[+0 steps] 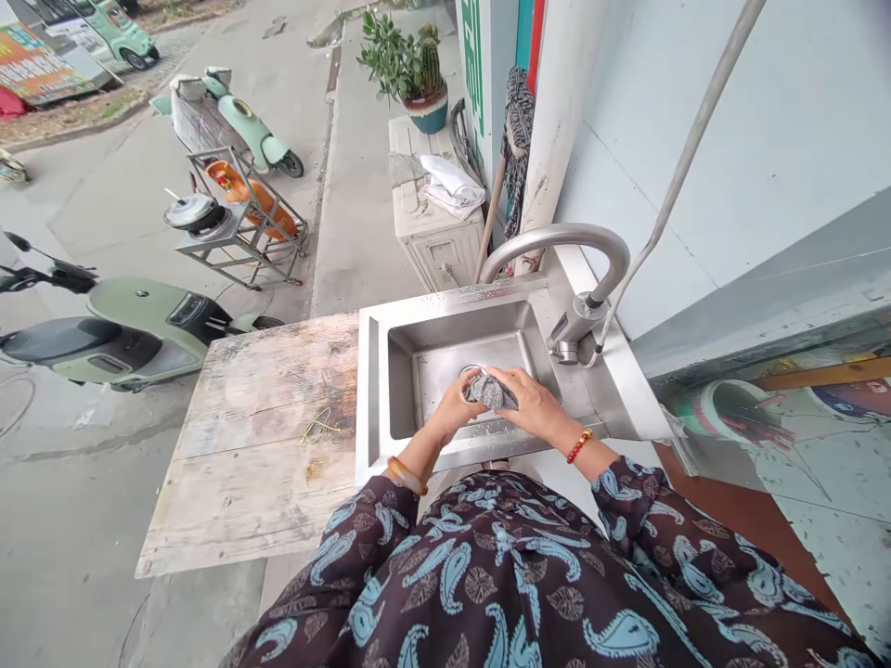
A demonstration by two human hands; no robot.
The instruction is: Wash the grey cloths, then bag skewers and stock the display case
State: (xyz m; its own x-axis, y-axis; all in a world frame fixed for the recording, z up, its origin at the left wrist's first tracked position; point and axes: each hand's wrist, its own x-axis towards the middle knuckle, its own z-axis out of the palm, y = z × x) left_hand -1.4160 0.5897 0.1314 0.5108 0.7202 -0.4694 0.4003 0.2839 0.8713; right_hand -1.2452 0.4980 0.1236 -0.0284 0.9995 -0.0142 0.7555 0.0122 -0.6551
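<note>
A dark paisley-print garment [487, 575] with light-blue motifs and leaf shapes fills the space nearest the camera, its sleeves reaching toward a stainless-steel sink [372, 380]. The left hand [456, 406], with an amber-coloured bangle [407, 476] at the wrist, and the right hand [533, 404], with a red bead bracelet [579, 446], close together around a grey, rough-textured scrubber [489, 391], gripping it from both sides with curled fingers. The scrubber is held above the sink basin, in front of the drain; its exact kind is hard to tell. A brushed-metal gooseneck faucet [557, 237] arches at the sink's far right corner. Left of the sink, a weathered wooden board [257, 445] carries a few yellowish strands [320, 427]. Beyond, a white cloth [452, 186] and a potted succulent [396, 60] sit on a beige cabinet [410, 209], near a white panel [473, 65] with green characters cut off by the frame. On the pavement, a metal rack [240, 246] bears a lidded pot [193, 213] and an orange gas cylinder [275, 211], between two pale-green scooters [143, 315]. Farther off, an orange banner [42, 65] shows white and pale-green lettering too blurred to read.
</note>
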